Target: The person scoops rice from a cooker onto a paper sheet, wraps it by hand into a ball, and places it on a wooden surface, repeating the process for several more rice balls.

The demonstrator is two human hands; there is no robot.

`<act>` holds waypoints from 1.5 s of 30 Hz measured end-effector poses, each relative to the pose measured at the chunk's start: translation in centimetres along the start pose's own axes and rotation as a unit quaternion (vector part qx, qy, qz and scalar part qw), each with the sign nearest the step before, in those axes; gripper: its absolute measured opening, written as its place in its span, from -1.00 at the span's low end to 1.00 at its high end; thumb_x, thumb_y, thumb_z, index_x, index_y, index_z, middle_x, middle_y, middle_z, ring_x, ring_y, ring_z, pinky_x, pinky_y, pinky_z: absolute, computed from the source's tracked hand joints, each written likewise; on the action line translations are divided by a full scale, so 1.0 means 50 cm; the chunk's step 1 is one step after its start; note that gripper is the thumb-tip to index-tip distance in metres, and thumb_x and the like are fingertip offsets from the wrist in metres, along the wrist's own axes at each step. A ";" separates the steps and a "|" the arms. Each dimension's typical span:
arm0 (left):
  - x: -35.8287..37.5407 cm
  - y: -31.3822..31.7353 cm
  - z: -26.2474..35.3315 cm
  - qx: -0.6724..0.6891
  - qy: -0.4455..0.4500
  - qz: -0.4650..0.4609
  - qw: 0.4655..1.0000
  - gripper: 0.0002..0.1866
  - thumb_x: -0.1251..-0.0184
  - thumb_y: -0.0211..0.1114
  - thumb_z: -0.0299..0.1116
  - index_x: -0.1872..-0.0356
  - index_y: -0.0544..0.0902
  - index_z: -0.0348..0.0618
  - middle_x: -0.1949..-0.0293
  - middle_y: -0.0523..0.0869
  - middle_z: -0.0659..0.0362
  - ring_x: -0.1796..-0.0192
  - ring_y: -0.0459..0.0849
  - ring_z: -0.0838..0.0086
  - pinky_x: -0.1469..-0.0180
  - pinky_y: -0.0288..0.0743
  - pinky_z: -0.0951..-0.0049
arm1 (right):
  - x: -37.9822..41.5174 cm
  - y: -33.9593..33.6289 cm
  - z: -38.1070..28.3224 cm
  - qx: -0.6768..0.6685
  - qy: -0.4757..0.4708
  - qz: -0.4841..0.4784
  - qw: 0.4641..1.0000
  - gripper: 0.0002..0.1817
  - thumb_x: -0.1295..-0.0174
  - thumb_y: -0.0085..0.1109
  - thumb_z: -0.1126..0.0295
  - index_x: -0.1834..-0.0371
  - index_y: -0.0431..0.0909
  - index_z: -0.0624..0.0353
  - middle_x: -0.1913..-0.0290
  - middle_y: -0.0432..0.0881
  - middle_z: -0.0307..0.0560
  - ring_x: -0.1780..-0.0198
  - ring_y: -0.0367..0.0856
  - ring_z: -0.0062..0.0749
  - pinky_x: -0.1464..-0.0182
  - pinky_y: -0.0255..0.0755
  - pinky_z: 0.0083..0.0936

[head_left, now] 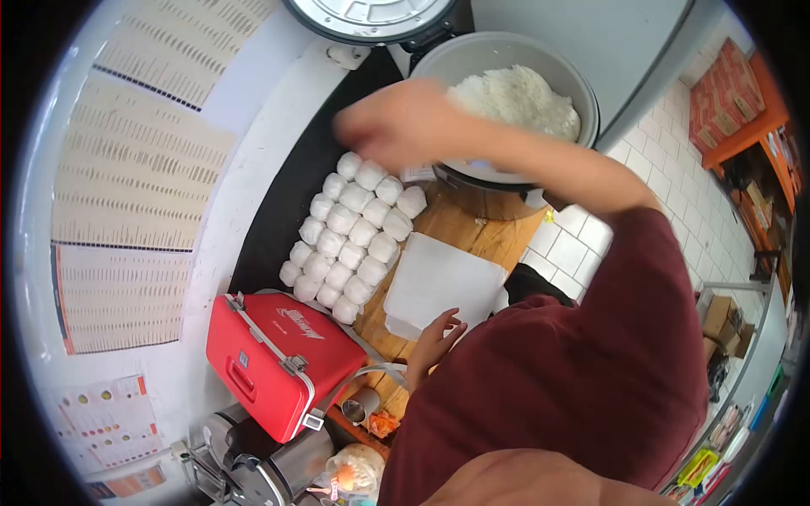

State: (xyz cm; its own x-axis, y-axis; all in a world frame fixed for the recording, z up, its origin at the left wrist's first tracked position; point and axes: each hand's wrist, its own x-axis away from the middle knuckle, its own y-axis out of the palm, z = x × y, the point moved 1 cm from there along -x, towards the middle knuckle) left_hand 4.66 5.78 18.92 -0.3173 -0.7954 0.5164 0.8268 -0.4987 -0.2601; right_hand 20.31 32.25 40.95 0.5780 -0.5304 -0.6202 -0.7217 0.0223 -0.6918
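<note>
My right hand (pixel 396 126) is blurred and reaches past the rice cooker to the far end of a block of white wrapped bundles (pixel 342 219). Whether it holds anything cannot be made out. The bundles are rounded, sit close together in rows, and are stacked next to the wall side. My left hand (pixel 434 341) rests at the near edge of a stack of white paper sheets (pixel 443 274), its visible fingers apart. Cooked white rice (pixel 527 101) is heaped inside the large open rice cooker (pixel 586 80), which my right forearm crosses.
The cooker's lid (pixel 371 13) stands raised at the top. A red cooler box (pixel 283 354) is beside the bundles on the wooden table (pixel 485 232). Near it are a metal cup (pixel 359 407) and a plastic bag (pixel 354 472). Printed sheets (pixel 139 169) cover the wall.
</note>
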 end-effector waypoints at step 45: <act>-0.123 0.070 -0.489 -0.195 -0.334 0.677 0.627 -0.60 -0.26 0.04 0.09 0.25 0.48 -0.06 0.24 0.45 0.09 0.18 0.49 0.11 0.25 0.31 0.10 | 0.224 -0.024 0.555 0.429 0.272 -0.746 0.430 -0.74 0.28 0.38 0.58 0.40 0.68 0.32 0.28 0.68 0.13 0.26 0.70 -0.13 0.22 0.58 -0.33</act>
State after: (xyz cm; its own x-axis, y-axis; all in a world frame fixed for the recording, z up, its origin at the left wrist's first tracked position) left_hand -1.87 0.49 -5.12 0.9247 -0.3242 -0.1997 -0.0888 0.3264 -0.9410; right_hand 38.22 49.79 24.58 -0.1888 -0.6114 0.7685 0.8400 -0.5059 -0.1961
